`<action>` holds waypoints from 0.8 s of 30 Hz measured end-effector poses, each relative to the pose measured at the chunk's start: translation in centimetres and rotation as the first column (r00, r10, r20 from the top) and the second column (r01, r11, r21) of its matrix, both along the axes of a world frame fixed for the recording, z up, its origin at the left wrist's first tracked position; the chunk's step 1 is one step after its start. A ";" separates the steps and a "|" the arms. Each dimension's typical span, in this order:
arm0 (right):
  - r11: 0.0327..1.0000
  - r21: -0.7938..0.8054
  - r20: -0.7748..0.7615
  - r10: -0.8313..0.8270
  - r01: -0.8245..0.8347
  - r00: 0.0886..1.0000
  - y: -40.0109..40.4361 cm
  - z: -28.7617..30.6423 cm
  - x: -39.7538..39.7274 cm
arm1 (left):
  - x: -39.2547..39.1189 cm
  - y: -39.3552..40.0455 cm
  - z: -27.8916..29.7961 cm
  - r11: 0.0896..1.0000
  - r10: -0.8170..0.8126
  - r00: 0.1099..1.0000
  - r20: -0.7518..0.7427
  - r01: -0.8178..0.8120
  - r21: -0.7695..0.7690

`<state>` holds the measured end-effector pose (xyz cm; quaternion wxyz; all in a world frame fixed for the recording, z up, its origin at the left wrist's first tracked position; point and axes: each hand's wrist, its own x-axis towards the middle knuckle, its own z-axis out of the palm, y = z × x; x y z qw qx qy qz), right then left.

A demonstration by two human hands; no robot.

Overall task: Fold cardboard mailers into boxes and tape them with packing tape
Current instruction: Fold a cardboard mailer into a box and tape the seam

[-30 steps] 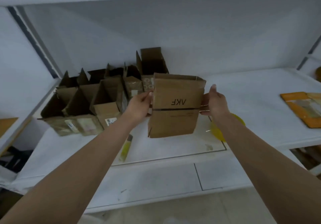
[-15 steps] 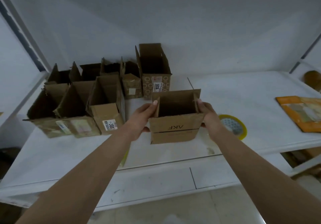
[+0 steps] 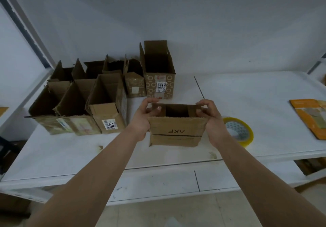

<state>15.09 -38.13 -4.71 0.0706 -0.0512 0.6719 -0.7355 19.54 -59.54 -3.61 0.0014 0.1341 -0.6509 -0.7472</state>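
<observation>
A small brown cardboard box printed "AKF" upside down stands on the white table, its open top facing up. My left hand grips its left side, fingers curled over the top left flap. My right hand grips the right side, fingers curled over the top right flap. A roll of yellowish packing tape lies flat just right of my right hand.
Several open-topped cardboard boxes stand in rows at the back left; the tallest box is just behind the held one. An orange flat mailer lies at the far right. A wall closes the back.
The box came down from mid-air, turned opening-up, and now stands on the table. My fingers have moved from its sides onto the top side flaps.
</observation>
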 end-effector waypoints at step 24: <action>0.998 -0.022 0.076 -0.051 0.053 0.996 0.8 0.1 0.2 | 0.2 1.7 -1.3 0.919 0.231 0.960 -0.158 -0.269 -0.288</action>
